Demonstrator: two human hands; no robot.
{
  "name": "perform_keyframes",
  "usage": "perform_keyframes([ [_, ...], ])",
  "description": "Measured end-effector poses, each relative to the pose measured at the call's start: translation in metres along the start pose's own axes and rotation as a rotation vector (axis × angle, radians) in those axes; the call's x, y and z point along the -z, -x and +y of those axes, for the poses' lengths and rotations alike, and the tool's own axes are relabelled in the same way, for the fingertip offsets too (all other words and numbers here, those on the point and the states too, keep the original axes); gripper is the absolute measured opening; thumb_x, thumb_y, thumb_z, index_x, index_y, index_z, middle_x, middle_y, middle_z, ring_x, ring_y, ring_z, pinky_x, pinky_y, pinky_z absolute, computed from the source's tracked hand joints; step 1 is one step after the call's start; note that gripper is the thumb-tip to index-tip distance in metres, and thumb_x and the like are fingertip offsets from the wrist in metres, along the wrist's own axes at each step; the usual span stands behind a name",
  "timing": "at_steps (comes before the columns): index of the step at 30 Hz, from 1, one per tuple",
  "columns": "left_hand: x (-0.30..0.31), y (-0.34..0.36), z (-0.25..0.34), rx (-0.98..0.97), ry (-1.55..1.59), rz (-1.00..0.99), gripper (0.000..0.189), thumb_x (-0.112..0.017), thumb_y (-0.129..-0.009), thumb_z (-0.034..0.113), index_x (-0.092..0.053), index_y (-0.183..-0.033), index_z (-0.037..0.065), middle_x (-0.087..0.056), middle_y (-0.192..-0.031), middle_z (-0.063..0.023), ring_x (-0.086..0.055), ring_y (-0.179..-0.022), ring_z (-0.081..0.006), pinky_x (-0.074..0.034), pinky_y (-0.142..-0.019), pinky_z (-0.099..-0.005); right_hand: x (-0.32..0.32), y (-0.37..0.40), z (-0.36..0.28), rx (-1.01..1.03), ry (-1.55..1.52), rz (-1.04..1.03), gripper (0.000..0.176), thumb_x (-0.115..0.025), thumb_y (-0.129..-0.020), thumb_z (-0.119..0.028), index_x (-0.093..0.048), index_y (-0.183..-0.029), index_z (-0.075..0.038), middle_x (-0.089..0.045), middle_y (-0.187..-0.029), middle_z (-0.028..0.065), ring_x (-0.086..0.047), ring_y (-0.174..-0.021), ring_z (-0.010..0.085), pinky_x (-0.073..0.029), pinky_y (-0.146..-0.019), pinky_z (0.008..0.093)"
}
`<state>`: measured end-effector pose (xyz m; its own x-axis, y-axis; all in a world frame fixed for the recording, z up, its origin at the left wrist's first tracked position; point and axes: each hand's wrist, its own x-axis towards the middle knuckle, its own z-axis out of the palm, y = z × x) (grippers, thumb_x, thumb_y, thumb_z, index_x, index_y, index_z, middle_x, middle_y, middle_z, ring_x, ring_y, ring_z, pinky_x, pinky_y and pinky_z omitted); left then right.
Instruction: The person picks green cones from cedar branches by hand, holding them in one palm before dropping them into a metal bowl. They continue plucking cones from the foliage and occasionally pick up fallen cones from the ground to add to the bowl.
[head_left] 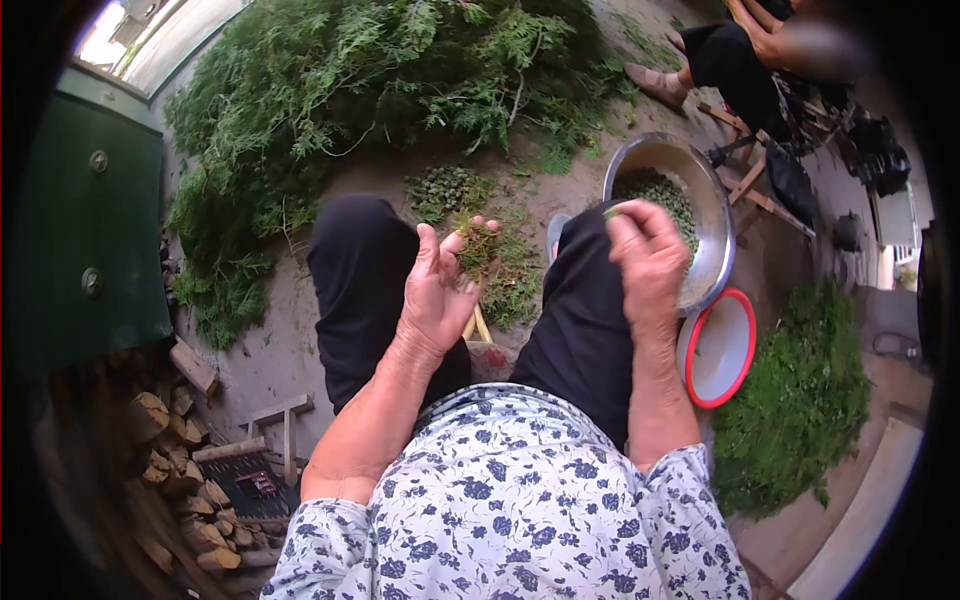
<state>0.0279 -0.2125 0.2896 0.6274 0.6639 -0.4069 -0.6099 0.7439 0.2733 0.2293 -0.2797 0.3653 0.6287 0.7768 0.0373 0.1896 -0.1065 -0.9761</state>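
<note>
My left hand is palm up above my left knee, its fingers partly curled around a small tuft of green and brownish sprigs. Over my right knee, my right hand is closed in a pinch, with a tiny green bit at the fingertips. Just behind that hand stands a large metal bowl holding many small green cones or berries. On the ground between my knees lie loose sprigs and a small heap of green cones.
A big pile of evergreen branches lies ahead. A red-rimmed basin and more greenery are at the right. Another person's leg shows at top right, by a wooden stool. Firewood and a small stool sit lower left.
</note>
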Motion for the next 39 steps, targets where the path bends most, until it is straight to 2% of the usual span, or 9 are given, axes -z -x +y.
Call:
perform_keyframes([
  [9, 0.002, 0.004, 0.007, 0.077, -0.708, 0.007, 0.081, -0.024, -0.089, 0.069, -0.033, -0.142, 0.009, -0.022, -0.151, -0.0102, -0.008, -0.141, -0.0293, 0.001, -0.11, -0.0538, 0.138, -0.055, 0.06, 0.033, 0.216, 0.455, 0.015, -0.063, -0.082, -0.006, -0.065, -0.095, 0.001, -0.059, -0.076, -0.0003, -0.049, -0.057, 0.0053, -0.041, -0.052, 0.0197],
  [14, -0.017, 0.017, 0.017, 0.014, -0.825, 0.139, 0.077, -0.035, -0.088, 0.066, -0.035, -0.141, 0.01, -0.019, -0.152, -0.0111, -0.004, -0.142, -0.0317, 0.002, -0.11, -0.054, 0.17, -0.068, 0.089, 0.055, 0.417, 0.504, 0.02, -0.062, -0.081, -0.006, -0.065, -0.1, -0.002, -0.062, -0.08, 0.0051, -0.057, -0.06, 0.0109, -0.047, -0.057, 0.0239],
  [16, -0.029, 0.022, 0.026, -0.088, -0.783, 0.212, 0.073, -0.042, -0.089, 0.061, -0.037, -0.14, 0.009, -0.02, -0.151, -0.0112, -0.005, -0.141, -0.0316, -0.003, -0.11, -0.0519, 0.172, -0.073, 0.086, 0.303, 0.975, 0.526, 0.021, -0.062, -0.081, -0.007, -0.066, -0.101, -0.005, -0.065, -0.086, 0.0102, -0.063, -0.067, 0.0156, -0.051, -0.062, 0.0272],
  [19, -0.039, 0.02, 0.047, -0.203, -0.621, 0.275, 0.065, -0.048, -0.091, 0.053, -0.041, -0.134, 0.005, -0.031, -0.146, -0.0122, -0.022, -0.135, -0.031, -0.02, -0.107, -0.0433, 0.162, -0.091, 0.063, 0.469, 0.925, 0.418, 0.019, -0.06, -0.081, -0.008, -0.068, -0.099, -0.007, -0.067, -0.089, 0.0109, -0.066, -0.069, 0.0168, -0.051, -0.064, 0.0281],
  [20, -0.035, 0.017, 0.058, -0.215, -0.544, 0.263, 0.063, -0.048, -0.092, 0.051, -0.041, -0.133, 0.004, -0.033, -0.144, -0.0129, -0.025, -0.134, -0.0311, -0.022, -0.106, -0.0431, 0.138, -0.09, 0.037, 0.204, 0.63, 0.407, 0.017, -0.059, -0.083, -0.009, -0.068, -0.098, -0.005, -0.068, -0.087, 0.0074, -0.066, -0.066, 0.0143, -0.051, -0.063, 0.0264],
  [27, -0.047, -0.047, 0.118, -0.257, -0.43, 0.387, 0.061, -0.052, -0.092, 0.044, -0.04, -0.132, -0.002, -0.034, -0.139, -0.0183, -0.027, -0.134, -0.0332, -0.021, -0.109, -0.0528, 0.003, -0.115, 0.036, 0.022, 0.125, 0.103, 0.015, -0.06, -0.087, -0.012, -0.068, -0.098, -0.005, -0.065, -0.079, 0.0027, -0.059, -0.059, 0.0061, -0.046, -0.049, 0.0187],
  [32, -0.057, -0.101, 0.161, -0.285, -0.486, 0.368, 0.055, -0.053, -0.094, 0.032, -0.039, -0.131, -0.005, -0.04, -0.134, -0.0209, -0.039, -0.127, -0.0321, -0.028, -0.106, -0.052, -0.083, -0.108, 0.144, -0.456, 0.168, -0.129, 0.01, -0.062, -0.083, -0.006, -0.068, -0.091, -0.006, -0.067, -0.075, 0.0025, -0.059, -0.056, 0.0058, -0.046, -0.049, 0.0188],
  [36, -0.044, -0.105, 0.171, -0.331, -0.507, 0.367, 0.055, -0.052, -0.094, 0.029, -0.035, -0.133, -0.005, -0.04, -0.136, -0.0195, -0.037, -0.129, -0.0285, -0.028, -0.108, -0.0472, -0.107, -0.076, 0.286, -0.567, 0.351, -0.3, 0.009, -0.068, -0.075, -0.006, -0.07, -0.084, -0.006, -0.069, -0.074, 0.0087, -0.065, -0.063, 0.0135, -0.052, -0.061, 0.029],
  [39, -0.044, -0.096, 0.178, -0.283, -0.412, 0.435, 0.048, -0.049, -0.096, 0.027, -0.038, -0.131, -0.004, -0.042, -0.135, -0.0184, -0.038, -0.128, -0.0275, -0.029, -0.108, -0.0474, -0.12, -0.043, 0.355, -0.504, 0.483, -0.292, 0.01, -0.066, -0.077, -0.002, -0.067, -0.086, -0.003, -0.065, -0.068, 0.0038, -0.058, -0.054, 0.0092, -0.046, -0.048, 0.0257],
])
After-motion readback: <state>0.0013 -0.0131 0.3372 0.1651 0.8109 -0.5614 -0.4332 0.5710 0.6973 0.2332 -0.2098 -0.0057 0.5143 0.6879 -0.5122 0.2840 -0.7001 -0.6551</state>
